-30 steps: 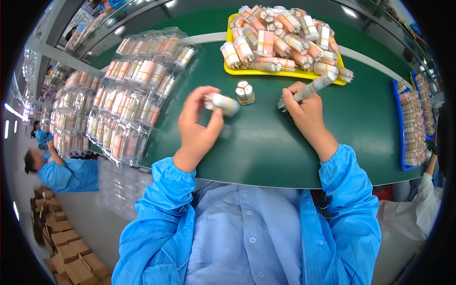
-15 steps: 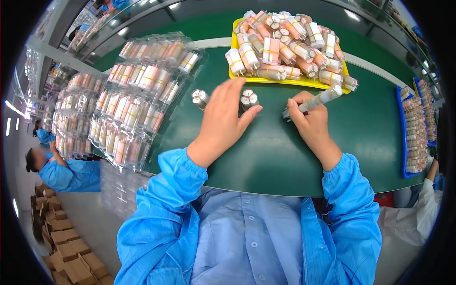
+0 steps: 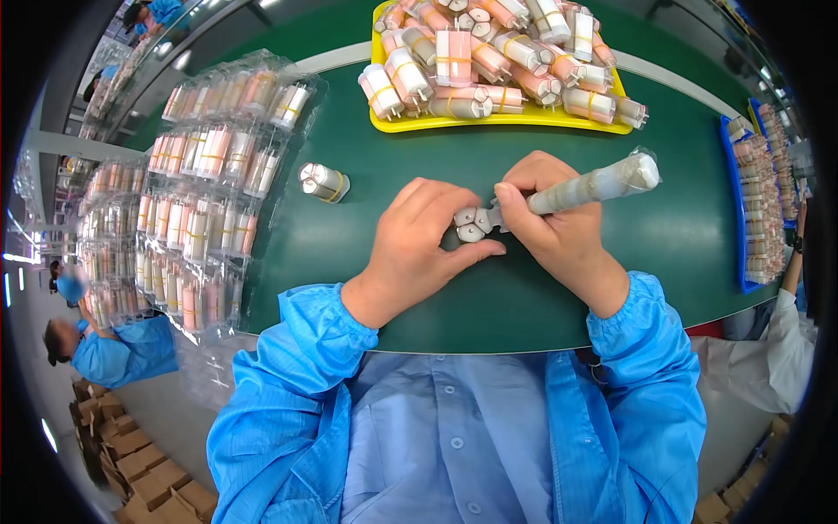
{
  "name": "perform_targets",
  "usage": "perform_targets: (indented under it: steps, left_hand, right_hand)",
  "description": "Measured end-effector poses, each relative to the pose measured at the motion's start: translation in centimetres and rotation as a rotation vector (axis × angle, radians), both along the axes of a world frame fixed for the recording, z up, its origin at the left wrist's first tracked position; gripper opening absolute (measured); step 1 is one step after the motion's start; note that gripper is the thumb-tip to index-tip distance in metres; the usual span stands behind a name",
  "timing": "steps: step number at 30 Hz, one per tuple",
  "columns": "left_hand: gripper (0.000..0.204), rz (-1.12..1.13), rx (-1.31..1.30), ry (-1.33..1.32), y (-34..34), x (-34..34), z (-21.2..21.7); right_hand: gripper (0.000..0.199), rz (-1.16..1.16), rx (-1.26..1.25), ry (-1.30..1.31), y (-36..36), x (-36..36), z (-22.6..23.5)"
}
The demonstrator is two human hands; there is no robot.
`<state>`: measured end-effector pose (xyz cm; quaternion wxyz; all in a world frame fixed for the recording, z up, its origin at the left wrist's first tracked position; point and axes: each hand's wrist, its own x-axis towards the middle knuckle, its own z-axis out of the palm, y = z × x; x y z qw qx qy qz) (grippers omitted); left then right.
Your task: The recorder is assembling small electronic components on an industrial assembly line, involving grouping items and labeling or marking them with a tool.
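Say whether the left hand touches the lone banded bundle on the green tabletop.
Apart: the head view plainly shows bare green tabletop between the left hand and the lone banded bundle.

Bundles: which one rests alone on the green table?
The whitish bundle between the clear packs and left hand; the others are held, packed or in trays.

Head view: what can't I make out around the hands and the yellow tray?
All in the head view:
Sides of the bundle in the left hand: mostly hidden by that hand's fingers.
Lower part of the grey-white rod: covered by the right hand.
Whether rod and bundle touch: too small to tell.
Yellow tray: far side cut off by the upper edge, floor hidden under heaped bundles.
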<state>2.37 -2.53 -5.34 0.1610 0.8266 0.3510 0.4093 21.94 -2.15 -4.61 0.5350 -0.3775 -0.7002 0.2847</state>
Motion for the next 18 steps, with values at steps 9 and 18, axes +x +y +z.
perform_targets:
  steps: [9,18]
  left_hand:
    - [0.048,0.046,-0.011,-0.037,-0.48,0.28,-0.07]
    - [0.054,0.001,-0.13,-0.137,-0.63,0.14,-0.54]
  right_hand:
    - [0.014,0.013,0.026,-0.103,-0.07,-0.3,-0.03]
    - [0.015,-0.014,-0.075,0.077,0.09,-0.09,-0.23]
